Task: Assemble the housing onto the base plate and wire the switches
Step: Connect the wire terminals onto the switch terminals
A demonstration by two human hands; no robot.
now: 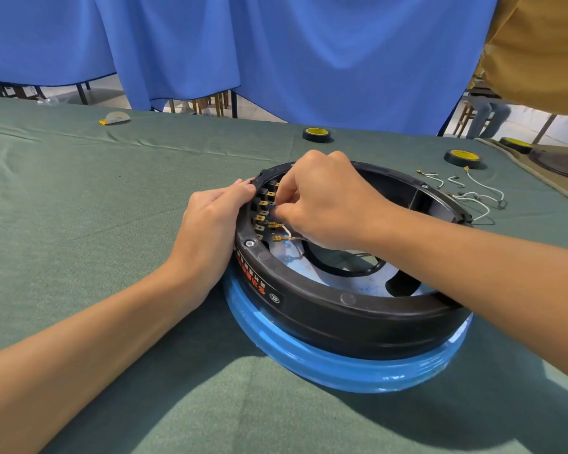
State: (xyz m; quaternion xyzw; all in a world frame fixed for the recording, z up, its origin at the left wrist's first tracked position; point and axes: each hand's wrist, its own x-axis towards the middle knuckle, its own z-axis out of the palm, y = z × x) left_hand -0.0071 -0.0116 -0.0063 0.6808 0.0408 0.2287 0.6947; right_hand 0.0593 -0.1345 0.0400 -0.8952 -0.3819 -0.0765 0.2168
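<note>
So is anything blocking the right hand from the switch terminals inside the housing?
Nothing visible. The right hand reaches inside the housing, fingertips at the switch terminals, holding white wires. The left hand rests on the rim outside.

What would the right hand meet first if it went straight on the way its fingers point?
Probably the brass switch terminals inside the housing, close ahead of the right hand; depth is unclear.
</note>
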